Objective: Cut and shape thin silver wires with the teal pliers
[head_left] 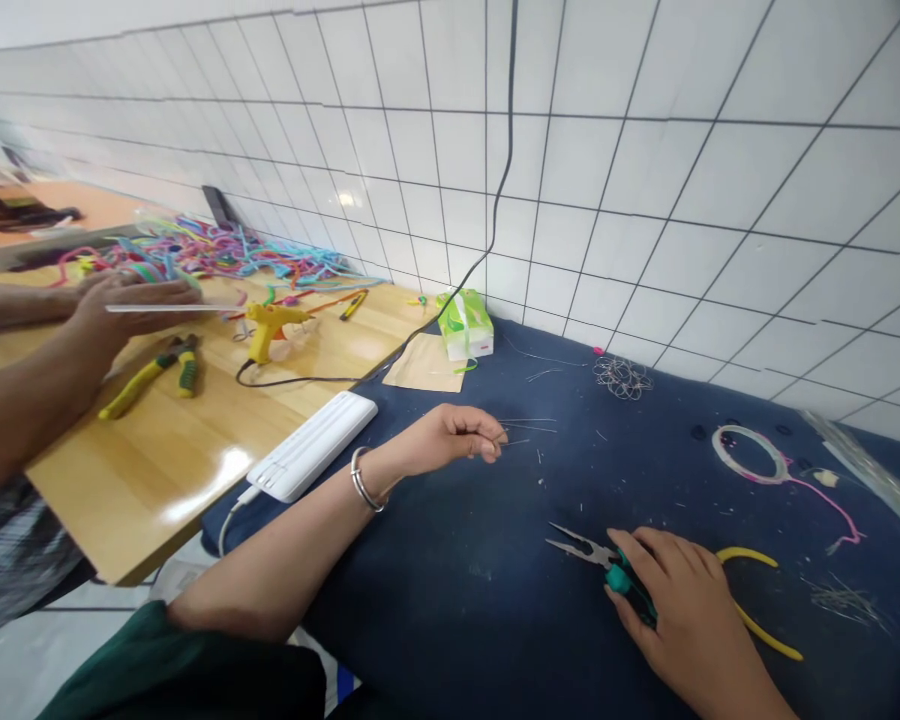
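Observation:
My left hand [461, 438] is closed, its fingertips pinching several thin metal wires [529, 428] that stick out to the right above the dark blue cloth. A silver bracelet circles that wrist. Over the lower right of the cloth, my right hand [679, 600] is wrapped round long-nose pliers [589, 549] with teal and yellow handles. The pliers' jaws are spread, point left and have nothing between them. My palm hides the middle of the handles.
Wire rings [622, 378], a white ring with pink cord [750, 455] and cut wires [847, 600] lie on the cloth [465, 600]. A white power strip [311, 445], tissue box [465, 325] and yellow glue gun [270, 325] are leftward. Another person's hands [131, 300] work there.

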`<action>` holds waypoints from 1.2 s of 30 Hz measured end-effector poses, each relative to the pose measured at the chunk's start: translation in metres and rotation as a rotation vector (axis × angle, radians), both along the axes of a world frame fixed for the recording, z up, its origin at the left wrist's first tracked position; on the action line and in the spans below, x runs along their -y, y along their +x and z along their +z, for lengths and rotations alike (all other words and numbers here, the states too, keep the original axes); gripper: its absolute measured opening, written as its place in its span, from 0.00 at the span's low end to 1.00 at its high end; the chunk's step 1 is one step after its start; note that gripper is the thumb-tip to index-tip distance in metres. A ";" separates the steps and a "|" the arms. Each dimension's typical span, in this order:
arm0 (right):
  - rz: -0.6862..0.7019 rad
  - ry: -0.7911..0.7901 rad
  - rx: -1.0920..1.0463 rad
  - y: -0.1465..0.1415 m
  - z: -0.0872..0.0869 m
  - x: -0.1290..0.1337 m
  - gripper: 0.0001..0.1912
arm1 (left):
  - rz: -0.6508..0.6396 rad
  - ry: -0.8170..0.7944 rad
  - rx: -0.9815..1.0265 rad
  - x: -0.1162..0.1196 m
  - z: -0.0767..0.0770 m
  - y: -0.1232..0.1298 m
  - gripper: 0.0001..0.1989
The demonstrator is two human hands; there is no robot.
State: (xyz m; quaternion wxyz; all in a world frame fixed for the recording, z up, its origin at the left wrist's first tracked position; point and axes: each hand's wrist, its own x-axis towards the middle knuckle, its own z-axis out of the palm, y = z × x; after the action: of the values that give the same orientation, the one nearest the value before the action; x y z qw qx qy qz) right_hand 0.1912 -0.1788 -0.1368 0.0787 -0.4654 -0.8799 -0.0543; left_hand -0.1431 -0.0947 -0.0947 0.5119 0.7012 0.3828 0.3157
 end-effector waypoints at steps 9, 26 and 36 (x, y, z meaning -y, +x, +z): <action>0.003 -0.001 -0.005 0.000 0.000 0.000 0.23 | 0.017 -0.094 0.128 0.000 -0.011 0.011 0.06; 0.017 -0.007 0.048 -0.004 0.006 0.007 0.24 | -0.258 -0.011 -0.272 -0.008 -0.021 -0.004 0.10; 0.040 -0.035 -0.005 -0.010 0.016 0.016 0.31 | -0.243 0.033 -0.203 -0.005 -0.017 0.001 0.09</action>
State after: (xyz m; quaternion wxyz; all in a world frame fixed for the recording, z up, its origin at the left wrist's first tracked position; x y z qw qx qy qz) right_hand 0.1815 -0.1945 -0.1207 0.0738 -0.4490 -0.8897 -0.0362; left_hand -0.1425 -0.0902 -0.1115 0.4934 0.7790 0.3399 0.1850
